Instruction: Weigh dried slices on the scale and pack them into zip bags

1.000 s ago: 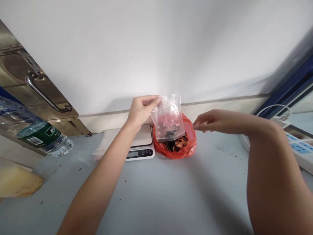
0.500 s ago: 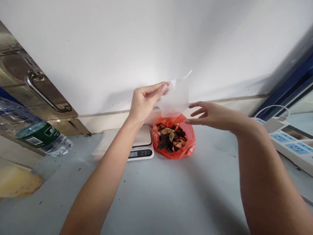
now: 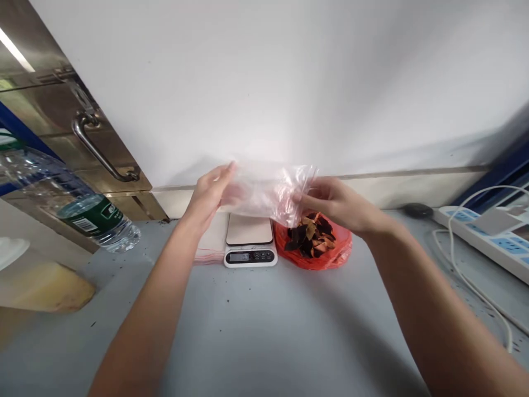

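Observation:
Between my two hands a clear plastic bag (image 3: 264, 187) is stretched sideways above the kitchen scale. My left hand (image 3: 210, 196) grips its left end, with some fingers hidden behind the film. At the bag's right end, my right hand (image 3: 330, 201) pinches it with thumb and fingers. Below lies the white digital scale (image 3: 250, 231), its plate bare and its small display lit. Right beside it, an open red plastic bag (image 3: 330, 256) holds dark and brown dried pieces (image 3: 312, 234) that look like leaves or peel. Part of the red bag is hidden by my right hand.
A stack of flat bags (image 3: 209, 255) lies left of the scale. Farther left are a water bottle (image 3: 93, 215) and a tub with yellowish contents (image 3: 45, 284). On the right sits a power strip (image 3: 496, 237) with a white cable (image 3: 452, 242). A white wall (image 3: 248, 82) rises behind.
The clear bag was hanging from my left hand alone; now my right hand has hold of it too. It has turned sideways and come lower, over the scale. The camera view has shifted left.

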`<state>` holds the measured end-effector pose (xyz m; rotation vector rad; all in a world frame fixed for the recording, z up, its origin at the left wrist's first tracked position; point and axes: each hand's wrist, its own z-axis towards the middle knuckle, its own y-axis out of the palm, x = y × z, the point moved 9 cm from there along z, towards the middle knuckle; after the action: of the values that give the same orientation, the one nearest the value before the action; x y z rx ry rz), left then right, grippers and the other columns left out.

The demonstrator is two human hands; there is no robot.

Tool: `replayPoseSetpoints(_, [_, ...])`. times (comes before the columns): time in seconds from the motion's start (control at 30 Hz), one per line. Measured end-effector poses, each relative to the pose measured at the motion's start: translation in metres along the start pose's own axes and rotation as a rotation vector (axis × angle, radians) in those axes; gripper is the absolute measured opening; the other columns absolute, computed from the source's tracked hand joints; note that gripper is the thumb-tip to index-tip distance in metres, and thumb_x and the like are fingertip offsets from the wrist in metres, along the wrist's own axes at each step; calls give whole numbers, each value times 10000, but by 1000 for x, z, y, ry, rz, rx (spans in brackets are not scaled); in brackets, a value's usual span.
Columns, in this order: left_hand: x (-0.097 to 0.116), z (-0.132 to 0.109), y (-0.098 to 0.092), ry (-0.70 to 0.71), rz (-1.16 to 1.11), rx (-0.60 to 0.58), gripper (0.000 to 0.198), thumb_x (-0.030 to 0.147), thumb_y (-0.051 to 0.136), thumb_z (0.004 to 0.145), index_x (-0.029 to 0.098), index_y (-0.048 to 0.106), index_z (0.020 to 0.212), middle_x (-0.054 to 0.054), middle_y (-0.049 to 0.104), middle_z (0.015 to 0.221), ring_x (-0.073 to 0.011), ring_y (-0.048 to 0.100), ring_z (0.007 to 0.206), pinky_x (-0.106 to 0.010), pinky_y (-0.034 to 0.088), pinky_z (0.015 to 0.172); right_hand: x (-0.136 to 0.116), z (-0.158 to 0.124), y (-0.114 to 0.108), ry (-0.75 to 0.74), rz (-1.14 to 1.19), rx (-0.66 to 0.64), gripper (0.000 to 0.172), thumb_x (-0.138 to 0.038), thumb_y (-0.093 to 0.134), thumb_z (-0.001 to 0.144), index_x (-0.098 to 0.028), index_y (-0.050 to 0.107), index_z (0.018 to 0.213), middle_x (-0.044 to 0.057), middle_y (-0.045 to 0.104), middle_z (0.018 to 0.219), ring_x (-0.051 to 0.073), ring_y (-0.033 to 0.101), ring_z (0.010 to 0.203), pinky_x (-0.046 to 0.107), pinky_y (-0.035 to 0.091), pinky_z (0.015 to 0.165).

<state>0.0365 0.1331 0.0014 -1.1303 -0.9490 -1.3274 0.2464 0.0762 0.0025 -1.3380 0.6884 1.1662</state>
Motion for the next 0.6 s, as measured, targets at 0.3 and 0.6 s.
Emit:
replayPoseSetpoints(0.3, [-6,-1,-82,60,219,125,460,602,741,840,217,591,639,83,311,422,-78,261,370,-262,180,412,-5,27,69,81,145,42,436,-538,833,753,-201,584,632,-8,586,621,130,545,622,292,476,643])
replayPoseSetpoints(0.6, [-30,-4,-118,-90,170,-95,429,551,895,690,154,735,728,-59,749,749,-183,699,750,-292,555,743,-9,64,129,143,180,-31,173,-293,787,833,-181,694,927,49,750,801,148,677,695,270,543,656])
